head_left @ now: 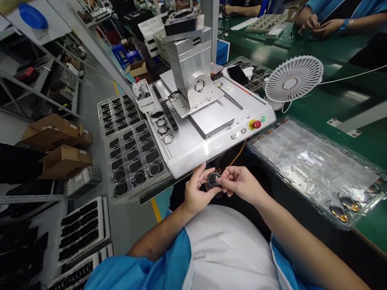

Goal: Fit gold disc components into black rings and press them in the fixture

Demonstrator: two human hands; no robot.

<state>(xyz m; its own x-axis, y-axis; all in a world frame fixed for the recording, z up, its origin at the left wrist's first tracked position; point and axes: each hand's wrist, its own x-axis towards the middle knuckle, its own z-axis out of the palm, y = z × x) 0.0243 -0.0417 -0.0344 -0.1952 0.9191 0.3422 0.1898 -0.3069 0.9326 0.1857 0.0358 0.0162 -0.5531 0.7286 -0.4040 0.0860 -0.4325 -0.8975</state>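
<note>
Close in front of my body, my left hand grips a round dark watch face with a silvery rim by its edge. Thumb and fingertips of my right hand are pinched together on the right part of the same disc; whether a small film or part sits between them is too small to tell. Both hands are just below the front edge of a white bench machine. To their left, a clear tray contains dark parts and several similar round rimmed pieces.
On the machine are a metal fixture, a red stop button and several ring-shaped parts. A white fan stands on the right, behind a large covered clear tray. A co-worker's hands are across the green table.
</note>
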